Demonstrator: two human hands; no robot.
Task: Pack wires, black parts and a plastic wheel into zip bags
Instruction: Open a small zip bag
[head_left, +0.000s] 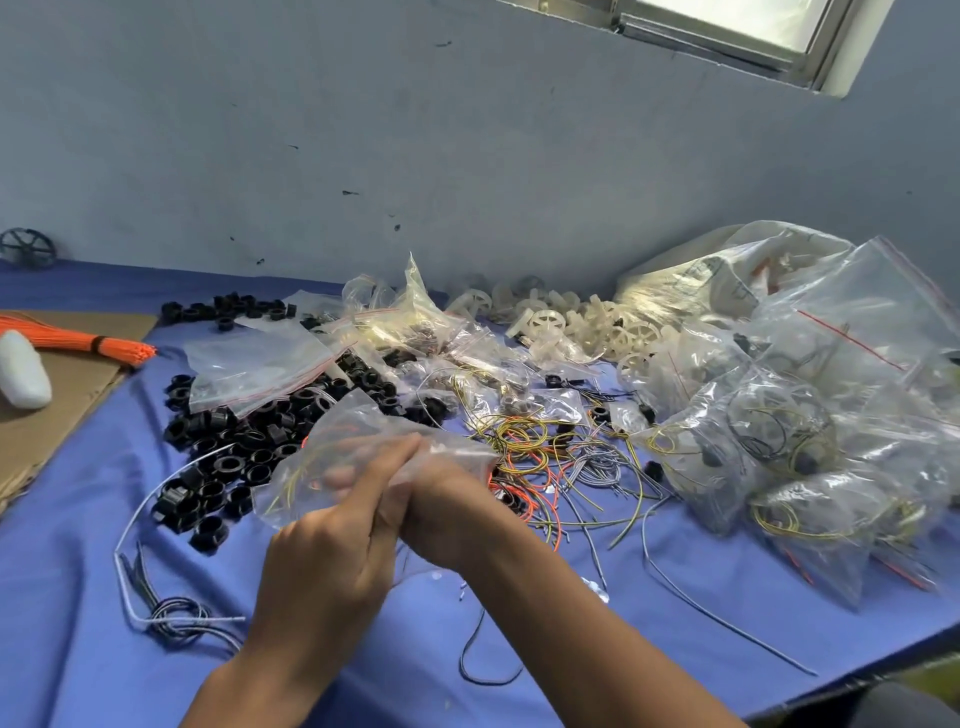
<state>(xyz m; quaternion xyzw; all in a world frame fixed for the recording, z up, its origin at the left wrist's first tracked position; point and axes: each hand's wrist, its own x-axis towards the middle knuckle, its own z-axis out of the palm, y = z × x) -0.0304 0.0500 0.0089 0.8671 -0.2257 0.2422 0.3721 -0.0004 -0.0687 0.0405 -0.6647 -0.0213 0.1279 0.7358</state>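
1. Above the blue cloth-covered table, the left hand angles up-right, fingers together, pinching a clear plastic zip bag of yellow wires.
2. The right hand curls round its right end.
3. Its long axis runs left-right.

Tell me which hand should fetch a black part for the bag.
Left, probably. The left hand is nearest the black parts; the right hand, nearer the loose wires, can hold the bag.

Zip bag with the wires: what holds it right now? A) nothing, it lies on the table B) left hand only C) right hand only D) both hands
D: the left hand and the right hand both grip the clear zip bag.
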